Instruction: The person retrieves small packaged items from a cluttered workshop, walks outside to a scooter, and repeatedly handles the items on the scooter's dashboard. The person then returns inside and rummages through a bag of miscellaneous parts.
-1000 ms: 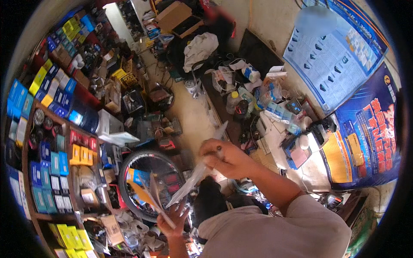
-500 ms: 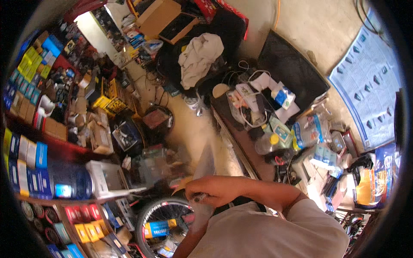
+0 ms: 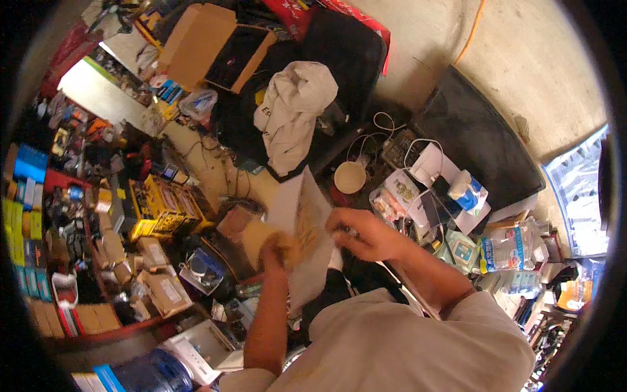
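Holding surfaces around me: table, shelf, dark seat, floor.
Table, to my right, mostly covered: one pale round tub, white cables, one blue-and-white pack, one clear plastic container. Shelf, to my left, red-brown edge: brown cartons in a row, yellow-green boxes, one blue box. Dark seat, ahead of me: one pale cloth, crumpled. Floor, tan, seen in a strip between shelf and seat: thin dark cables, tangled. Support under the yellow crate: I cannot tell.
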Available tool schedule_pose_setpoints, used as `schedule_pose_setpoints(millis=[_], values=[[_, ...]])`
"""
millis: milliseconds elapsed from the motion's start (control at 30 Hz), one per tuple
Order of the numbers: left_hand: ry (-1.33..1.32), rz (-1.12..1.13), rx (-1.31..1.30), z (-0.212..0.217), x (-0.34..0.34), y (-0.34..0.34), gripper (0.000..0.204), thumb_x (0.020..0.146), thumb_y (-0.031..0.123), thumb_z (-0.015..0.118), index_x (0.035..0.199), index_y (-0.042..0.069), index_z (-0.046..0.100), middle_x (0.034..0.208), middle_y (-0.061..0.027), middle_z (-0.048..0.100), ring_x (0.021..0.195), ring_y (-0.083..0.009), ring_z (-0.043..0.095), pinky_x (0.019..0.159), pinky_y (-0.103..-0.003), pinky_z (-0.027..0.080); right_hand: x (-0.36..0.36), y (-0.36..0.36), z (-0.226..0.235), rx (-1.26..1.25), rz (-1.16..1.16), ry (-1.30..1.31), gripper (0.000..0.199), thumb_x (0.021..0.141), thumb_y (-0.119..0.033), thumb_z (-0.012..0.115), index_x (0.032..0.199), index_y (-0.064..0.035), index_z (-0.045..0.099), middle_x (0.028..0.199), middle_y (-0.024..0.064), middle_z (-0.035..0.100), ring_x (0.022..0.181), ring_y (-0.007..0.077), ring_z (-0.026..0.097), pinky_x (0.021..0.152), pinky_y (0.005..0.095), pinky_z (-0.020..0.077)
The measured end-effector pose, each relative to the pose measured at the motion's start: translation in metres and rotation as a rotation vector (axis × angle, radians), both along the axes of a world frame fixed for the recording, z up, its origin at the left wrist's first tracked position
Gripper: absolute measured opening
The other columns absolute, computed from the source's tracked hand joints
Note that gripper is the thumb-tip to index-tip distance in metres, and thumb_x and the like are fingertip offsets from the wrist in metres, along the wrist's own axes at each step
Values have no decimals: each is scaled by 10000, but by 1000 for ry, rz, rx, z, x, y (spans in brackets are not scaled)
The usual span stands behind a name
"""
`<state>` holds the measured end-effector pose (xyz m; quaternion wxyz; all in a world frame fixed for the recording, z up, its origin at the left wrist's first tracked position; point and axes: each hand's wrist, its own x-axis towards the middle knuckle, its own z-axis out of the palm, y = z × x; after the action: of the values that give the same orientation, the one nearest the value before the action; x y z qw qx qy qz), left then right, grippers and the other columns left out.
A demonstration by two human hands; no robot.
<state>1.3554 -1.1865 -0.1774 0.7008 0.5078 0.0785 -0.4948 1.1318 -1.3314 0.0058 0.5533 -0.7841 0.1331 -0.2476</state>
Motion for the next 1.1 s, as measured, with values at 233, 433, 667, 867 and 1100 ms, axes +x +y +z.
schedule_pose_setpoints(millis=[233,433,667,867,1100], values=[[-204,-392,13,-31,110,-158,372,816,172,636,1159,63,543,1117,-63,570,1035,-230,544,834,-407,493,14,-69,-70,494,-373,164,222,888,-157,578,1034,8,549,865,107,615,767,163,586,675,319,468],[-174,-895,46,-101,193,-250,378,817,197,634,1152,41,552,1032,-59,614,972,-218,591,813,-394,489,60,-95,-173,1048,-846,227,412,851,-319,645,1075,14,553,815,35,594,688,115,564,606,270,463],[-131,-1192,120,-96,216,-345,455,821,262,644,1186,13,533,1128,-72,593,1009,-191,566,865,-358,425,182,-143,-251,941,-949,181,383,783,-302,686,968,27,622,799,83,637,688,149,593,573,334,475],[-152,-954,56,-126,247,-368,495,830,286,666,1234,59,490,1219,-68,537,1126,-244,503,902,-421,419,231,-196,-284,854,-1291,620,389,744,-289,631,881,74,598,867,298,616,876,423,607,749,474,480],[-158,-912,1,-69,276,-360,485,854,295,644,1255,87,466,1209,-89,547,1035,-270,574,792,-468,502,269,-226,-363,963,-1503,466,423,797,-340,606,936,60,621,928,236,652,877,338,646,755,416,500]])
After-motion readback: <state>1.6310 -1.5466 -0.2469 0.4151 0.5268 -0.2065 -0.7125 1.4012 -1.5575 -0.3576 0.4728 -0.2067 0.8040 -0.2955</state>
